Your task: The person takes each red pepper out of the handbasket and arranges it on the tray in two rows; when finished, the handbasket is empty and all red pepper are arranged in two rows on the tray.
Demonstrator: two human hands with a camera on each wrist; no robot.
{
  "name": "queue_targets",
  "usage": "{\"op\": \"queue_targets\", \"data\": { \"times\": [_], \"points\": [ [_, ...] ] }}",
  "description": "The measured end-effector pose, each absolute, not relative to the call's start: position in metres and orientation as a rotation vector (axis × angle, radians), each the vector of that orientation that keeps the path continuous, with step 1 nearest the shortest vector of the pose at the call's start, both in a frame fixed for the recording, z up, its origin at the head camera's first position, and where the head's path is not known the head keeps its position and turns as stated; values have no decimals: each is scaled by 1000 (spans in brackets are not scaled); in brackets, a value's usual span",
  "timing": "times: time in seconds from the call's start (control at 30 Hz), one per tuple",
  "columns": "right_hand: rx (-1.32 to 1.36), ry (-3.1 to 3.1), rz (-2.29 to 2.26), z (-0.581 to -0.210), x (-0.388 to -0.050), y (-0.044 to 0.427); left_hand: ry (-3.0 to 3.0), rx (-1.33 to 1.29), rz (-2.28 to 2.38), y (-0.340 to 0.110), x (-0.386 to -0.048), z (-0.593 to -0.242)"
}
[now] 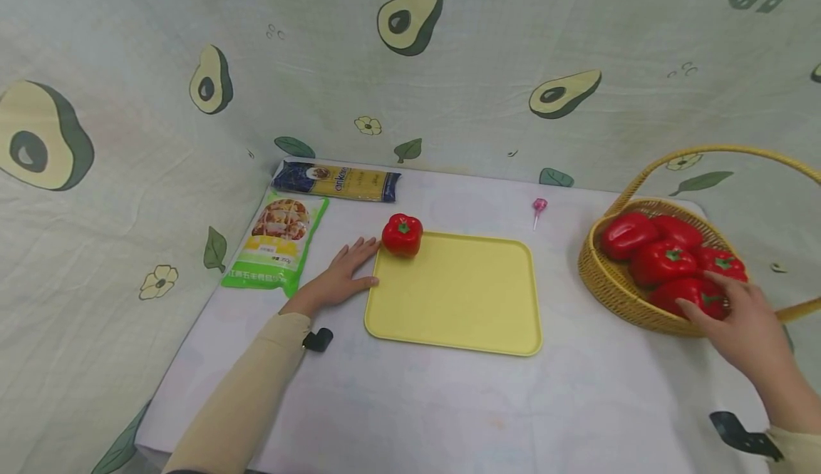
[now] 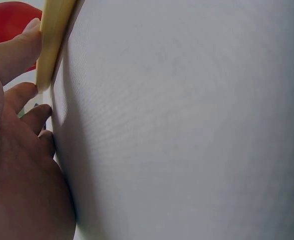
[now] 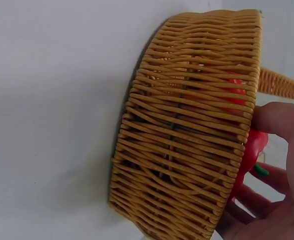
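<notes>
The left hand (image 1: 340, 280) lies spread at the yellow rectangular tray's (image 1: 455, 296) left edge. The right hand (image 1: 745, 321) pinches a glossy red pepper (image 1: 688, 292) in the golden wicker basket (image 1: 603, 296).

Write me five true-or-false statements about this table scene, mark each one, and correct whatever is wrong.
1. A red bell pepper is at the far left corner of the yellow tray. True.
2. The right hand touches the front pepper in the wicker basket. True.
3. The left hand grips the red bell pepper. False: its fingers are spread, with the thumb at the tray's left edge.
4. The lollipop is inside the basket. False: the lollipop lies on the white table, left of the basket.
5. Only two peppers show in the basket. False: five show.
</notes>
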State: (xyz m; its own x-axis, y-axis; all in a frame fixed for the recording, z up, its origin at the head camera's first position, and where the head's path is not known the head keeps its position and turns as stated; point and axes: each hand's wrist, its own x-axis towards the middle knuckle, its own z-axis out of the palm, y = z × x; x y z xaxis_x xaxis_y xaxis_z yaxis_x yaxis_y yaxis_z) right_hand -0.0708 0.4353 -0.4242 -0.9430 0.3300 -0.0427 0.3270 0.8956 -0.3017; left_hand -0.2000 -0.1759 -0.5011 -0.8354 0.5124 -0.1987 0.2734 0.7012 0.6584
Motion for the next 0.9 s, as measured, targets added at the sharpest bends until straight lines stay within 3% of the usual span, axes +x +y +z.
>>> {"op": "queue_targets", "data": {
  "times": [0.9],
  "points": [
    [-652, -3039, 513, -422, -70, 433, 2531, 591, 919, -175, -201, -502]
  ]
}}
